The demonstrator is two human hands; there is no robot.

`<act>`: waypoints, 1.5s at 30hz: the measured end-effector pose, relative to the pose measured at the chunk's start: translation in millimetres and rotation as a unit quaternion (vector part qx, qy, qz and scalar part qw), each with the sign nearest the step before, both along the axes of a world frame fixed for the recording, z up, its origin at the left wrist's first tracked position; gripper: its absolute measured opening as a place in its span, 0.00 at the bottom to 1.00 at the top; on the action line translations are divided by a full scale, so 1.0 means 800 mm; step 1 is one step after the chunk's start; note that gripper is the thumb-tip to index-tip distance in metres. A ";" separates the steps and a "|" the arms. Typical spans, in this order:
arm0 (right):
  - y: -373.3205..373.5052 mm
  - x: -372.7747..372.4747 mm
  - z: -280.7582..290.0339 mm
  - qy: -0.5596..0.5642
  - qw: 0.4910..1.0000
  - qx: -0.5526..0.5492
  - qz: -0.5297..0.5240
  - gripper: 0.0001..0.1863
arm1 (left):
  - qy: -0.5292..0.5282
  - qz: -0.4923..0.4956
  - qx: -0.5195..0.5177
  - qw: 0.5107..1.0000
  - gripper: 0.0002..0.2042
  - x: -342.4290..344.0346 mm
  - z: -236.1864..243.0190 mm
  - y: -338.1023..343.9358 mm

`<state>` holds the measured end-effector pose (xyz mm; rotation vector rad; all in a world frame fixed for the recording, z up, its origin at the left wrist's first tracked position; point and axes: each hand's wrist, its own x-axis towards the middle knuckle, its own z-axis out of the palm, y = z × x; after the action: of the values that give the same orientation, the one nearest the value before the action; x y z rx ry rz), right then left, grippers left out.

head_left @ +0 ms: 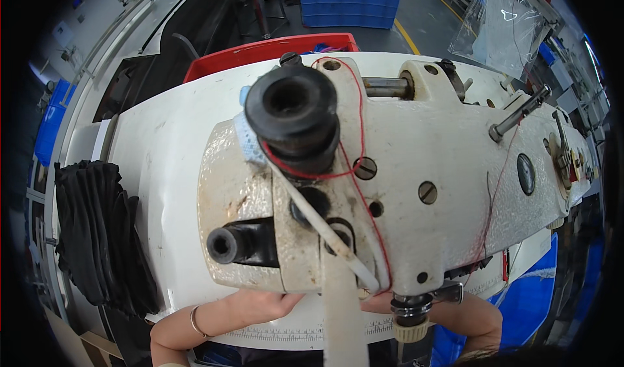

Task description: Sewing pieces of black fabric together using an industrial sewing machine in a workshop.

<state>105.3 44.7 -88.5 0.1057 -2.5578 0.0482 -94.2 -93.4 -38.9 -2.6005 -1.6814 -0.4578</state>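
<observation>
A white sewing machine head (403,139) fills the middle, with a black knob (289,104), red thread and a white strip running down its front. My left hand (279,302), below a bracelet on the wrist, reaches under the head with its visible knuckles bent; its fingertips and whatever they hold are hidden. My right hand (377,305) is mostly behind the head and its lower fittings, fingers hidden. Both are at the white worktable (156,139), near a printed scale along its front edge.
A stack of black fabric pieces (97,237) lies at the left. Beyond the table are a red bin (214,61), a blue crate (344,6), a metal stool (253,0) and a hanging clear bag (494,22). Blue material (533,302) shows at the lower right.
</observation>
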 end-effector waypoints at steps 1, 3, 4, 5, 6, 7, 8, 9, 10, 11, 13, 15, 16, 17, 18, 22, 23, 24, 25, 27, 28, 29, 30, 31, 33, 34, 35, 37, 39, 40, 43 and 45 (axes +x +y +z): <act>0.000 0.001 0.003 0.004 1.000 0.028 -0.005 0.14 | 0.108 -0.023 0.038 0.993 0.17 -0.001 -0.001 0.000; 0.002 0.004 0.013 0.010 0.996 0.084 -0.017 0.14 | 0.089 -0.029 0.038 0.995 0.17 -0.001 -0.003 0.003; 0.002 -0.004 0.013 0.018 0.997 0.076 -0.009 0.14 | 0.082 -0.020 0.024 0.996 0.17 -0.005 -0.004 -0.002; 0.003 -0.013 0.017 0.022 0.997 0.074 -0.008 0.13 | 0.076 -0.010 0.010 0.997 0.18 -0.009 -0.005 -0.006; 0.003 -0.023 0.015 0.026 0.997 0.071 -0.007 0.13 | 0.071 0.001 -0.005 0.997 0.18 -0.013 -0.006 -0.011; 0.001 -0.018 0.017 0.017 0.997 0.078 -0.015 0.13 | 0.048 -0.006 -0.002 0.999 0.18 -0.011 -0.007 -0.007; -0.002 -0.014 0.014 0.028 0.998 0.053 -0.020 0.14 | 0.027 -0.013 0.000 1.000 0.18 -0.008 -0.009 -0.003; -0.004 -0.010 0.012 0.039 0.999 0.028 -0.024 0.14 | 0.007 -0.019 0.001 1.000 0.18 -0.007 -0.011 0.000; -0.006 -0.010 0.008 0.039 0.999 0.027 -0.024 0.14 | -0.007 -0.018 -0.005 1.000 0.18 -0.007 -0.013 0.001; -0.007 -0.010 0.004 0.039 0.999 0.016 -0.024 0.14 | -0.021 -0.017 -0.010 1.000 0.18 -0.008 -0.015 0.001; -0.010 -0.011 -0.002 0.041 0.999 -0.006 -0.022 0.13 | -0.047 -0.013 -0.022 0.999 0.19 -0.010 -0.018 0.001; -0.014 -0.013 -0.006 0.046 0.998 -0.029 -0.018 0.13 | 0.180 -0.081 0.040 0.980 0.19 -0.023 -0.020 0.002; -0.015 -0.014 -0.008 0.047 0.998 -0.040 -0.017 0.12 | 0.392 -0.147 0.100 0.902 0.20 -0.027 -0.022 0.002; -0.016 -0.014 -0.009 0.047 0.997 -0.051 -0.016 0.12 | 0.392 -0.147 0.100 0.902 0.20 -0.027 -0.021 0.001; -0.017 -0.014 -0.010 0.048 0.997 -0.062 -0.016 0.12 | 0.354 -0.133 0.075 0.923 0.20 -0.026 -0.020 0.000; -0.016 -0.011 -0.012 0.042 0.995 -0.092 -0.019 0.11 | 0.185 -0.081 -0.020 0.979 0.19 -0.022 -0.019 -0.001; -0.015 -0.009 -0.010 0.018 0.994 -0.107 -0.024 0.12 | 0.143 -0.066 -0.045 0.986 0.19 -0.020 -0.016 -0.002; -0.014 -0.007 -0.008 -0.007 0.992 -0.121 -0.028 0.13 | 0.101 -0.051 -0.070 0.991 0.19 -0.018 -0.013 -0.004; -0.013 -0.005 -0.006 -0.032 0.990 -0.134 -0.033 0.13 | 0.058 -0.036 -0.094 0.993 0.19 -0.016 -0.011 -0.005; -0.011 -0.001 -0.003 -0.082 0.983 -0.161 -0.042 0.15 | -0.029 -0.005 -0.141 0.990 0.19 -0.012 -0.005 -0.008; -0.010 0.001 0.000 -0.107 0.978 -0.174 -0.046 0.16 | -0.072 0.010 -0.164 0.984 0.19 -0.011 -0.002 -0.009; -0.010 0.003 0.002 -0.132 0.972 -0.186 -0.050 0.17 | -0.072 0.011 -0.164 0.984 0.19 -0.010 0.003 -0.006; -0.009 0.005 0.005 -0.158 0.966 -0.198 -0.054 0.18 | -0.054 0.005 -0.105 0.993 0.18 -0.009 0.009 0.000; -0.008 0.009 0.008 -0.184 0.958 -0.209 -0.061 0.19 | -0.037 -0.004 -0.045 0.998 0.16 -0.009 0.011 0.005; -0.006 0.011 0.014 -0.213 0.950 -0.218 -0.070 0.20 | -0.066 -0.003 -0.030 0.997 0.15 -0.007 0.008 0.008; -0.004 0.007 0.013 -0.206 0.954 -0.211 -0.060 0.20 | -0.088 0.007 -0.022 0.996 0.14 -0.006 0.007 0.007; -0.003 0.004 0.012 -0.198 0.957 -0.205 -0.049 0.19 | -0.085 0.014 -0.025 0.996 0.14 -0.005 0.008 0.006; -0.001 0.004 0.017 -0.187 0.964 -0.186 -0.045 0.19 | -0.102 0.009 -0.012 0.995 0.14 -0.004 0.012 0.010; -0.002 0.012 0.029 -0.182 0.969 -0.159 -0.058 0.19 | -0.111 -0.011 0.002 0.994 0.15 -0.002 0.019 0.018; -0.001 0.008 0.028 -0.173 0.972 -0.152 -0.050 0.19 | -0.114 -0.001 0.004 0.994 0.15 -0.002 0.018 0.016; 0.001 -0.002 0.021 -0.144 0.980 -0.135 -0.025 0.19 | -0.125 0.024 -0.017 0.992 0.15 -0.004 0.017 0.011; 0.001 -0.012 0.017 -0.125 0.985 -0.122 -0.008 0.19 | -0.135 0.039 -0.038 0.989 0.16 -0.008 0.016 0.007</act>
<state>95.9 45.7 -75.0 -0.0161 -2.7781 0.3905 -100.7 -87.5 -25.7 -2.6116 -1.9062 -0.7897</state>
